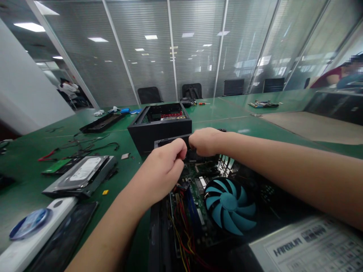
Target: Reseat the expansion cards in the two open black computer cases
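Note:
An open black computer case [157, 230] lies in front of me with its insides showing. My left hand [166, 166] is closed over its far left part, fingers curled in. Beside it, close but apart, my right hand [204, 141] is also closed, at the case's far edge. Whatever either hand pinches is hidden behind the fingers. Below the hands is a green motherboard [193, 170]. A cooling fan [228, 202] with blue blades sits nearer me. Coloured cables [181, 230] run along the left inside, and a labelled power supply [300, 245] fills the near right.
Behind stands another black computer case [161, 132]. On the left are a hard drive [87, 170], loose cables [85, 145], a white power strip [36, 234] with a tape roll [30, 223], and a long black tray [103, 122]. A screwdriver [202, 103] lies farther back. A person [330, 77] sits at right.

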Action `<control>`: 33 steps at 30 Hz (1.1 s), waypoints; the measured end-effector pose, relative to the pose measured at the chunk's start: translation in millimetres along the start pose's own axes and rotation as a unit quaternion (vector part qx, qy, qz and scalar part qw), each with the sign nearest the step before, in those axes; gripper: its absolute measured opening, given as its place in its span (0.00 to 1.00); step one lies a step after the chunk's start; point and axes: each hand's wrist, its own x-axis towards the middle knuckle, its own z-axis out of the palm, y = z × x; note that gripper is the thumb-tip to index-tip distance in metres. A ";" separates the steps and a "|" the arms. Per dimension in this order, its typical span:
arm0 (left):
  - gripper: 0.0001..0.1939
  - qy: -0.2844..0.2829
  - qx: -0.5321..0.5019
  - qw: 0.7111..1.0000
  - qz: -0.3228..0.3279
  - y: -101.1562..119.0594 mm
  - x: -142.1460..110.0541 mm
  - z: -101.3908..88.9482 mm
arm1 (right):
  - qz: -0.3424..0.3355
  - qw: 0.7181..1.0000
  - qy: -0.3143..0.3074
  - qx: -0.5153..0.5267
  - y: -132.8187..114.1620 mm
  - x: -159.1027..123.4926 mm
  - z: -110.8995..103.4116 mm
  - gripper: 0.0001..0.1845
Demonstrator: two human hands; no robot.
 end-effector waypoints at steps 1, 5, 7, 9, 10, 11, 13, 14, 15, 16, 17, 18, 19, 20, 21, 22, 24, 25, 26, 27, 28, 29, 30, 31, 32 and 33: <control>0.06 -0.001 -0.001 1.000 0.003 -0.1 0.3 0.0 | -0.004 1.000 -0.004 0.000 1.0 0.3 0.3 0.17; 0.06 -0.008 -0.001 1.000 -0.002 -0.9 0.9 2.2 | -0.006 1.000 -0.015 0.006 3.6 2.1 2.2 0.17; 0.07 -0.009 0.003 1.000 -0.009 -0.8 0.7 3.2 | -0.006 1.000 -0.021 0.008 4.1 2.9 2.7 0.17; 0.08 -0.009 0.001 1.000 -0.019 -0.3 0.7 3.5 | -0.004 1.000 -0.029 0.010 4.5 3.1 2.6 0.17; 0.08 -0.008 -0.001 1.000 -0.025 0.1 0.9 3.4 | -0.004 0.999 -0.032 0.009 4.7 3.0 2.5 0.16; 0.08 -0.009 -0.003 0.999 -0.031 0.4 1.1 3.3 | -0.005 0.999 -0.033 0.007 5.0 2.7 2.4 0.16; 0.08 -0.013 -0.007 0.999 -0.038 1.0 1.6 3.0 | -0.011 1.000 -0.029 -0.002 5.4 2.4 2.5 0.16; 0.08 -0.015 -0.010 0.999 -0.039 1.2 1.9 2.9 | -0.015 0.999 -0.027 -0.007 5.5 2.3 2.7 0.16; 0.08 -0.016 -0.016 0.999 -0.040 1.4 2.2 2.8 | -0.019 0.999 -0.026 -0.012 5.5 2.2 3.0 0.16; 0.08 -0.017 -0.023 0.999 -0.041 1.4 2.4 2.8 | -0.024 0.999 -0.026 -0.016 5.3 2.2 3.2 0.17; 0.07 -0.018 -0.031 0.998 -0.043 1.4 2.6 2.8 | -0.028 0.999 -0.029 -0.019 5.1 2.2 3.3 0.16; 0.07 -0.020 -0.036 0.998 -0.044 1.3 2.7 2.8 | -0.034 0.999 -0.033 -0.021 4.8 2.2 3.3 0.16; 0.07 -0.021 -0.040 0.998 -0.045 1.3 2.8 2.8 | -0.040 0.998 -0.040 -0.021 4.5 2.0 3.1 0.15; 0.07 -0.022 -0.040 0.998 -0.046 1.2 2.8 2.9 | -0.047 0.998 -0.048 -0.021 4.4 1.9 2.9 0.15; 0.06 -0.022 -0.039 0.998 -0.046 1.3 2.8 2.9 | -0.053 0.997 -0.054 -0.020 4.4 1.7 2.6 0.15; 0.06 -0.023 -0.037 0.998 -0.045 1.4 2.8 3.0 | -0.059 0.996 -0.058 -0.018 4.5 1.6 2.4 0.15; 0.04 -0.021 -0.033 0.998 -0.043 1.7 2.9 3.4 | -0.062 0.996 -0.058 -0.016 4.9 1.3 2.1 0.15; 0.03 -0.020 -0.030 0.998 -0.041 1.8 2.9 3.7 | -0.060 0.997 -0.054 -0.018 5.0 1.1 2.1 0.15; 0.03 -0.017 -0.028 0.999 -0.040 1.7 3.1 4.0 | -0.057 0.997 -0.049 -0.019 4.9 0.8 2.0 0.15; 0.03 -0.013 -0.026 0.999 -0.037 1.6 3.2 4.4 | -0.054 0.997 -0.044 -0.021 4.4 0.3 1.7 0.14; 0.05 -0.008 -0.024 0.999 -0.035 1.3 3.4 4.8 | -0.052 0.998 -0.039 -0.024 3.5 -0.4 1.3 0.14; 0.06 -0.003 -0.020 0.999 -0.033 0.9 3.6 5.1 | -0.052 0.998 -0.034 -0.026 2.2 -1.3 0.5 0.14; 0.07 0.003 -0.014 0.999 -0.031 0.5 3.9 5.4 | -0.052 0.998 -0.029 -0.028 0.6 -2.3 -0.6 0.14; 0.08 0.008 -0.008 1.000 -0.030 0.1 4.1 5.5 | -0.051 0.998 -0.024 -0.030 -1.3 -3.3 -1.9 0.14; 0.08 0.013 0.000 1.000 -0.029 -0.2 4.4 5.6 | -0.051 0.998 -0.020 -0.031 -3.1 -4.3 -3.5 0.14; 0.08 0.017 0.007 0.999 -0.029 -0.3 4.6 5.6 | -0.049 0.998 -0.015 -0.033 -4.9 -5.2 -5.2 0.15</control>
